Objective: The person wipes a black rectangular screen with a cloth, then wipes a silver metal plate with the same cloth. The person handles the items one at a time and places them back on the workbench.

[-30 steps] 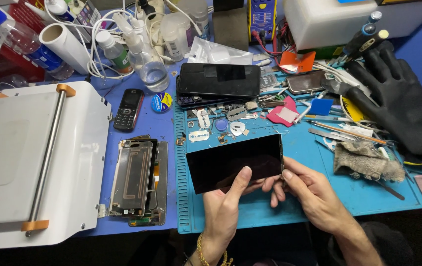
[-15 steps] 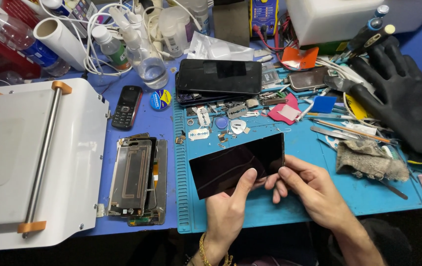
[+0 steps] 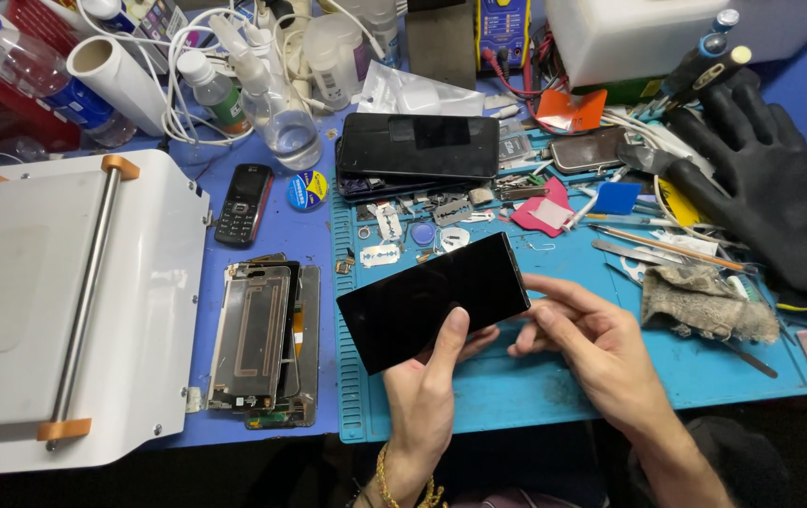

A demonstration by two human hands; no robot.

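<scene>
A black glass phone screen panel (image 3: pixel 427 299) is held above the blue work mat (image 3: pixel 554 386), tilted with its right end higher. My left hand (image 3: pixel 427 395) grips it from below, thumb pressed on the front face. Just to the right of the panel's right end is my right hand (image 3: pixel 591 343), fingers apart and extended toward the panel's edge, holding nothing that I can see. A black-gloved hand of another person (image 3: pixel 761 179) rests at the far right.
A white machine with a metal bar (image 3: pixel 55 310) fills the left. An opened phone frame (image 3: pixel 257 339) lies beside it. Behind are a small black keypad phone (image 3: pixel 243 202), stacked dark phones (image 3: pixel 419 150), bottles, cables, razor blades, tweezers and a grey rag (image 3: pixel 704 301).
The screen panel has been tilted and lifted slightly, right end up. My right hand's fingers have come off its right edge and spread apart.
</scene>
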